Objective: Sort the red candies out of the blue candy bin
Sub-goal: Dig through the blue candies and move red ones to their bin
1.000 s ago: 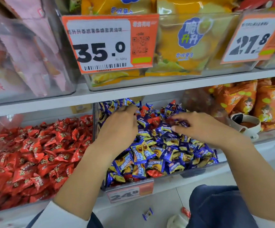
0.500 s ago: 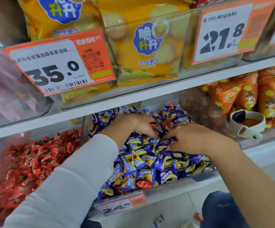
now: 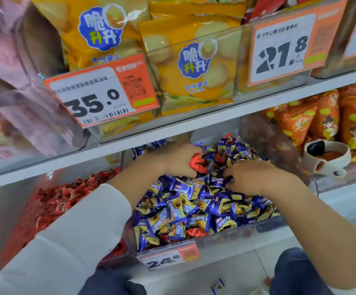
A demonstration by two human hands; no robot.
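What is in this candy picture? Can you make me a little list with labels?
left hand: holds a red candy over the blue pile
right hand: fingers down among the blue candies
blue candy bin: mostly blue, one red stray near the front wall
red candy bin: to the left, full of red candies
upper shelf: yellow snack bags, price tag 35.0

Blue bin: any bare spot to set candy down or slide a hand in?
None inside: blue candy bin is heaped, both hands in it. Left hand grips red candy; right hand digs. Room is the red candy bin beside it.
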